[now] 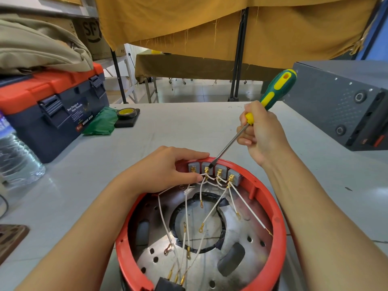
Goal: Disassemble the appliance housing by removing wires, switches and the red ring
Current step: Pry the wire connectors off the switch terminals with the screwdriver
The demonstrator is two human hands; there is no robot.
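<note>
I'm gripping the screwdriver [270,97] in my right hand [260,133], prying at the switches [214,171]; left hand [168,169] is pinching the red ring [275,208] on the surface [189,127]; wires [212,211] remaining, early going

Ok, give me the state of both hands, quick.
Left hand: grips the far edge of the red ring, thumb inside by the switches.
Right hand: closed on the screwdriver.
</note>
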